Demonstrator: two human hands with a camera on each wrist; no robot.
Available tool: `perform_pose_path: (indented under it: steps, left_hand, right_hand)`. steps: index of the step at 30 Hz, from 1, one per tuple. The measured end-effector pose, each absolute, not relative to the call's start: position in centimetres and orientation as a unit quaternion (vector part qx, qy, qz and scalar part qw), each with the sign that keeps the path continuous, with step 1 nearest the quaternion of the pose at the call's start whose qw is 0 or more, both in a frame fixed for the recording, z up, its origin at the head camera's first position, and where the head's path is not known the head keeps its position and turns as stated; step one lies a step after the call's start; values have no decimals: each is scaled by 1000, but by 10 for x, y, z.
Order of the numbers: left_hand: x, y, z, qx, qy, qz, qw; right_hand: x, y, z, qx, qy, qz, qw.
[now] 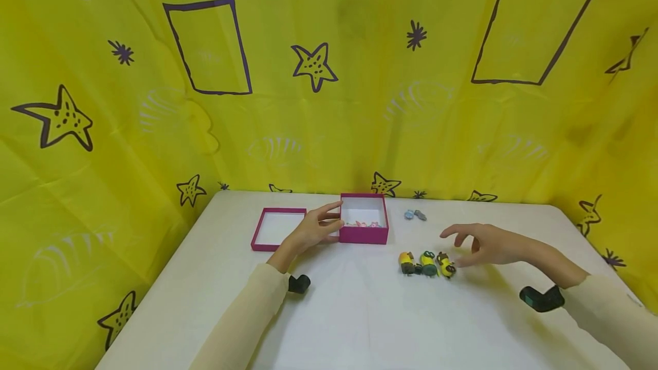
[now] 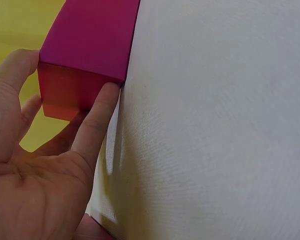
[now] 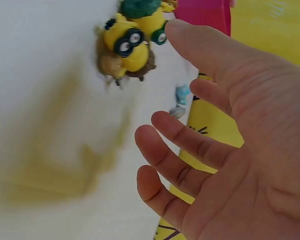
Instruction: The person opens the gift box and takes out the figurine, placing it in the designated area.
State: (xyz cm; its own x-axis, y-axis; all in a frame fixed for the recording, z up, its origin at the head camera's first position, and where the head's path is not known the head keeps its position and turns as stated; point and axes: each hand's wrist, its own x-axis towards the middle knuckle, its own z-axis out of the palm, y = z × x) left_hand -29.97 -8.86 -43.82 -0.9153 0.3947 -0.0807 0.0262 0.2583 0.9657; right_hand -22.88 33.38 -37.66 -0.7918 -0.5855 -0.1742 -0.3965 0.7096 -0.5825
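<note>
My left hand (image 1: 312, 227) touches the left side of a magenta box (image 1: 364, 236) with its fingertips, the fingers spread and mostly straight. The box stands without its lid, and a few small pink figures (image 1: 362, 224) lie inside it. On the table, three yellow minion figures lie in a row: one at left (image 1: 406, 263), one in green at the middle (image 1: 428, 264), one with dark goggles at right (image 1: 445, 265). Just beside the right-hand figure hovers my right hand (image 1: 485, 242), fingers loosely bent, thumb apart, holding nothing.
A magenta-rimmed lid (image 1: 264, 248) lies inner side up, left of the box and partly behind my left hand. Two small blue and grey figures (image 1: 414, 214) lie right of the box. A yellow curtain (image 1: 354, 113) hangs behind the white table (image 1: 360, 313).
</note>
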Motion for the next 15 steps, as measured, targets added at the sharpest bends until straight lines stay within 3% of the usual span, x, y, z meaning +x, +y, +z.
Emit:
perform_pose_path:
  steps: [15]
  left_hand:
    - [-302, -89, -441, 142, 765, 608, 161]
  right_hand:
    - [-247, 305, -329, -264, 919, -257, 139]
